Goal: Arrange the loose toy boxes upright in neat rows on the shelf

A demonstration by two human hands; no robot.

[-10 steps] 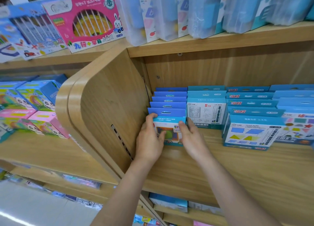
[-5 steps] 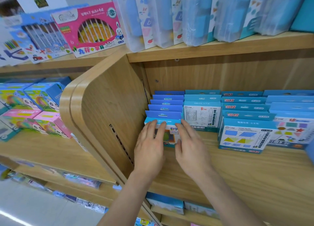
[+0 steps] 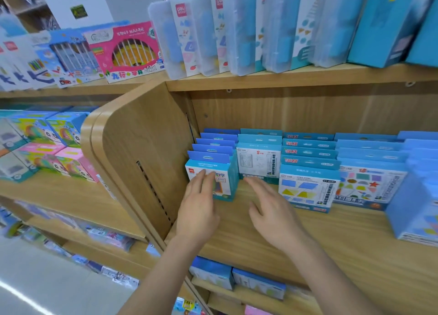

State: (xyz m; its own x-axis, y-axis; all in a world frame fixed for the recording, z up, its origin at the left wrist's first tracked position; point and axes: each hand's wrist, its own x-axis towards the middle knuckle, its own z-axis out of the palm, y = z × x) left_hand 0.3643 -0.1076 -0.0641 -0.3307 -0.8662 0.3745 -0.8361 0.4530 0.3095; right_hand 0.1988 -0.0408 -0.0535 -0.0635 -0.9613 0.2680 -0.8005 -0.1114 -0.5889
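Note:
Small blue toy boxes stand upright in rows on the wooden shelf [image 3: 272, 234]. The front box of the leftmost row [image 3: 225, 179] stands beside the shelf's side panel. My left hand [image 3: 198, 208] lies flat against its front, fingers straight and touching it. My right hand [image 3: 270, 210] hovers open above the shelf board, a little right of that box, touching nothing. A white-fronted box [image 3: 258, 163] heads the second row, and a box with coloured shapes [image 3: 308, 189] heads the third.
A curved wooden side panel [image 3: 142, 163] bounds the shelf on the left. More blue boxes [image 3: 372, 184] fill the right, one [image 3: 412, 208] standing further forward. Plastic cases [image 3: 237, 30] line the shelf above. Bare board lies in front of the rows.
Both hands let go of the front left box. My right hand drew back to the right and off it, while my left hand stays flat on its front. The view shifted left.

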